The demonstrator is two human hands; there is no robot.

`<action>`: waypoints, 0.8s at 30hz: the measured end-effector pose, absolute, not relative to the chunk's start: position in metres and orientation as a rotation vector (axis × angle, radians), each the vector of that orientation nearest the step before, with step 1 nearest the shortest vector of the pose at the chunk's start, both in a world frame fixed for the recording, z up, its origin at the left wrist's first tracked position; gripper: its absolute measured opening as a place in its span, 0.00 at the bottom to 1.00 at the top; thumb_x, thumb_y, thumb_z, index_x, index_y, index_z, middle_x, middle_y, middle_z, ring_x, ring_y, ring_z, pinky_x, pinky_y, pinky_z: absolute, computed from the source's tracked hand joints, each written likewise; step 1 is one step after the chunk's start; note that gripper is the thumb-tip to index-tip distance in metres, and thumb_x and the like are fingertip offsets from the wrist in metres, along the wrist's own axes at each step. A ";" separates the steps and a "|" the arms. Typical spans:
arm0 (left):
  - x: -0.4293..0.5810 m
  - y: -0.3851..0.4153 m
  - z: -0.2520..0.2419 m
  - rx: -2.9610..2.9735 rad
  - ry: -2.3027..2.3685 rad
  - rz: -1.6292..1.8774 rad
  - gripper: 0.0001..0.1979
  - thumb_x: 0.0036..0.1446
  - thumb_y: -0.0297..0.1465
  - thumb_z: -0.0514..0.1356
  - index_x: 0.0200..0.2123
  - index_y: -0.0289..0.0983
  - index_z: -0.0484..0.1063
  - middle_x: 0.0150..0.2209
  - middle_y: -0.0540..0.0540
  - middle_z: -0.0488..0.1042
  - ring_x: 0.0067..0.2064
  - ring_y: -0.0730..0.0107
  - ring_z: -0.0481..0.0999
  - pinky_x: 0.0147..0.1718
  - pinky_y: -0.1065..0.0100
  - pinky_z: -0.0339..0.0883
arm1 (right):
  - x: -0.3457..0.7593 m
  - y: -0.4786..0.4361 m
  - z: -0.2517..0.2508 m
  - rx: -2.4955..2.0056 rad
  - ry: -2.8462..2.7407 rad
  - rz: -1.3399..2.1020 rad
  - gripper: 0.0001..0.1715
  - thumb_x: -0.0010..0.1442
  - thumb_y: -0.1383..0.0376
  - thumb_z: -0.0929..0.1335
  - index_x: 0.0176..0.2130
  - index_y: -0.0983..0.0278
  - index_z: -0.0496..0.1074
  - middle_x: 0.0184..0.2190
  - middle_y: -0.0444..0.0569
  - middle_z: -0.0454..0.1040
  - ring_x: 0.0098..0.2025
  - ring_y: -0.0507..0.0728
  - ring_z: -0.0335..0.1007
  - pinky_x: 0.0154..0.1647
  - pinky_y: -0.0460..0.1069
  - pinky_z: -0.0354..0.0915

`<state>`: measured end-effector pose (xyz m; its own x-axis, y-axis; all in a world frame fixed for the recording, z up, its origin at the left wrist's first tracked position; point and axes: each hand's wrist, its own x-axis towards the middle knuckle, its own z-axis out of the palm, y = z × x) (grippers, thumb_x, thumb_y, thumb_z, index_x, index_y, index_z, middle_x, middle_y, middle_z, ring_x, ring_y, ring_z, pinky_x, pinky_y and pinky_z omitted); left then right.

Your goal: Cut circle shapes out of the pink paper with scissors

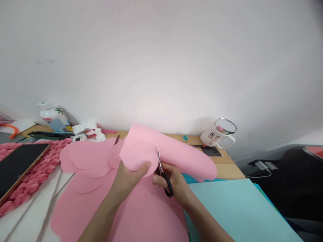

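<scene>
My left hand [132, 178] grips the lower left part of a pink paper sheet [148, 137], its thumb lying on top. A faint curved line shows on the sheet near that thumb. In my right hand [174, 181] is a pair of scissors [165, 179] with black handles, its blades pointing up at the paper's cut edge. The right part of the sheet curls away beyond the scissors. Beneath both hands lie several overlapping pink paper petal shapes [88, 158], and a larger pink paper piece [148, 218] spreads toward me.
A smartphone [20, 168] rests on a pink braided mat [42, 171] at left. A white bottle [54, 117] and crumpled tissue [88, 127] stand near the wall. At right are a white mug [214, 134] and light blue paper [239, 208]. A pencil [117, 139] lies behind the petals.
</scene>
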<state>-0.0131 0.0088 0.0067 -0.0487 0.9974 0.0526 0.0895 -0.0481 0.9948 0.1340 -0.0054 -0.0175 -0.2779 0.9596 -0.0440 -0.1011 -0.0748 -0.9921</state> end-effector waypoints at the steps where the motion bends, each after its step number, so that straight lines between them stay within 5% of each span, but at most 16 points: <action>1: -0.013 0.009 0.007 1.286 1.289 1.245 0.26 0.43 0.36 0.63 0.47 0.35 0.67 0.43 0.39 0.75 0.45 0.56 0.74 0.42 0.60 0.69 | 0.134 -0.005 -0.018 -1.030 -1.298 1.506 0.19 0.44 0.55 0.73 0.25 0.66 0.65 0.20 0.39 0.55 0.23 0.48 0.46 0.23 0.45 0.45; 24: -0.021 0.011 0.013 1.299 1.225 1.167 0.20 0.44 0.37 0.63 0.42 0.36 0.71 0.43 0.42 0.76 0.47 0.56 0.72 0.44 0.60 0.68 | 0.133 -0.007 -0.015 -1.095 -1.275 1.521 0.16 0.44 0.57 0.72 0.26 0.66 0.67 0.15 0.39 0.62 0.18 0.48 0.54 0.19 0.44 0.53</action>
<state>-0.0209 0.0108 0.0132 0.0355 0.9991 0.0250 0.0732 -0.0275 0.9969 0.1331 -0.0066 -0.0150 -0.2582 0.9609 -0.1000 -0.0688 -0.1215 -0.9902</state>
